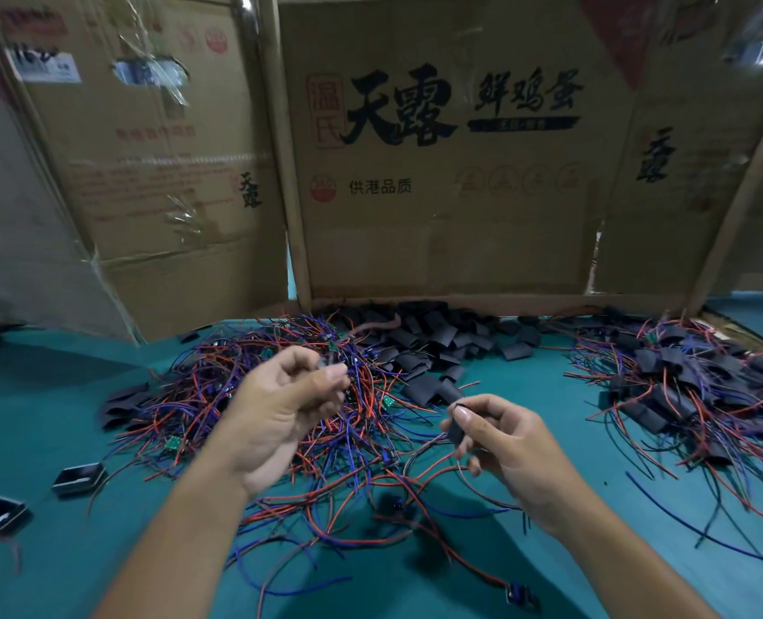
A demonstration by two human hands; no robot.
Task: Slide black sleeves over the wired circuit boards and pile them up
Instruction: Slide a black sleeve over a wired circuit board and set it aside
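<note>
On the desk [35, 417] in front of you, a tangle of wired boards [281, 395] is lying at the centre, with loose sleeves [424, 346] heaped just behind it. The finished pile [683, 382] is sitting well to your right, two small boxes [78, 478] to your left, and cardboard panels [451, 172] are standing behind everything.

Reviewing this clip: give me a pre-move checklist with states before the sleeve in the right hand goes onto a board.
1. Right hand has a sleeve in its grip: ok.
2. Sleeve mouth open: cannot tell.
3. Left hand holds a board: cannot tell, fingers curled and blurred.
4. Unsleeved boards within reach, wire heap under the hands: ok.
5. Spare sleeves behind the heap: ok.
6. Finished pile on the right to add to: ok.
</note>
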